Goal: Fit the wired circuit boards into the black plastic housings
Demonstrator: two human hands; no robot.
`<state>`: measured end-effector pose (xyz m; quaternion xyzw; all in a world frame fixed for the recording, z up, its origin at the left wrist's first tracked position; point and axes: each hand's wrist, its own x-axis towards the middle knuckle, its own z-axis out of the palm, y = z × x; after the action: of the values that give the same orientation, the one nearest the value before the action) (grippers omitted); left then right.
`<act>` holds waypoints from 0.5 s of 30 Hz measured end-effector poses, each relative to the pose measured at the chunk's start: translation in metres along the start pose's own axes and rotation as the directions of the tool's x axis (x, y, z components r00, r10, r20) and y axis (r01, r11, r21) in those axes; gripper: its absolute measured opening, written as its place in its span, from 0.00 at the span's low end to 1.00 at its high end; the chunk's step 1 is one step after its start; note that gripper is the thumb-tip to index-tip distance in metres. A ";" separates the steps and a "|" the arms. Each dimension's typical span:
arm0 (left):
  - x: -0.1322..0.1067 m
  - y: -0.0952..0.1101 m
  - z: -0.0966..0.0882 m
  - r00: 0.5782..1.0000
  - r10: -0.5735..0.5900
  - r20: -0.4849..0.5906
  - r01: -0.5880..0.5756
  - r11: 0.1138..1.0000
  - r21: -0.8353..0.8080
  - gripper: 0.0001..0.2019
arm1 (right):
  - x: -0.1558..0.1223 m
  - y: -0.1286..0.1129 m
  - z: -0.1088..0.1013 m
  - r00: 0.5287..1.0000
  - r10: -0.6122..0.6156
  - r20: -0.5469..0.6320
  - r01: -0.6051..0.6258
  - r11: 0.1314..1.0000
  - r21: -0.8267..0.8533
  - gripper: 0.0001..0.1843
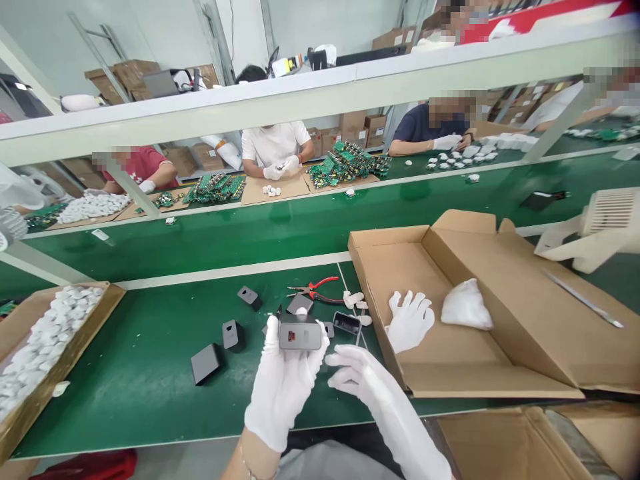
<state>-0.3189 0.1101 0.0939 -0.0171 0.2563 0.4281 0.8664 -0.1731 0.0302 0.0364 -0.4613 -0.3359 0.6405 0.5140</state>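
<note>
My left hand (279,390), in a white glove, holds a dark grey charger housing (305,336) with two port openings on the face toward me. Just right of it is my right hand (373,377), also gloved, its fingers stretched out and apart from the housing. Beyond my hands lie red-handled pliers (320,288) and an open black housing (347,323). More dark housings are to the left: a plain block (206,364), a smaller one (233,335) with an opening, and another (249,297) farther back. Parts behind my left hand are partly hidden.
An open cardboard box (415,387) at right contains a white glove (411,321) and a white pouch (466,305). At far left, a cardboard tray (95,333) is full of small white parts. A beige fan (607,223) stands right. Co-workers sit across the green bench (150,393).
</note>
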 end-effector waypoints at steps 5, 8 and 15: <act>-0.004 -0.005 0.003 0.996 -0.054 -0.077 0.037 0.977 -0.211 0.18 | -0.004 0.008 -0.003 1.000 0.000 -0.011 0.000 0.999 -0.042 0.30; -0.008 -0.007 0.006 0.990 0.002 -0.144 -0.036 0.970 -0.239 0.15 | -0.005 0.013 -0.005 1.000 0.007 -0.024 -0.008 0.998 -0.056 0.30; -0.011 0.010 -0.022 0.978 0.190 0.085 -0.207 0.927 0.312 0.17 | -0.008 0.019 -0.004 1.000 -0.011 -0.014 0.008 0.986 -0.164 0.29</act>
<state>-0.3414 0.1028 0.0813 0.1604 0.2995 0.4666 0.8166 -0.1755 0.0177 0.0194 -0.5049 -0.3858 0.6050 0.4798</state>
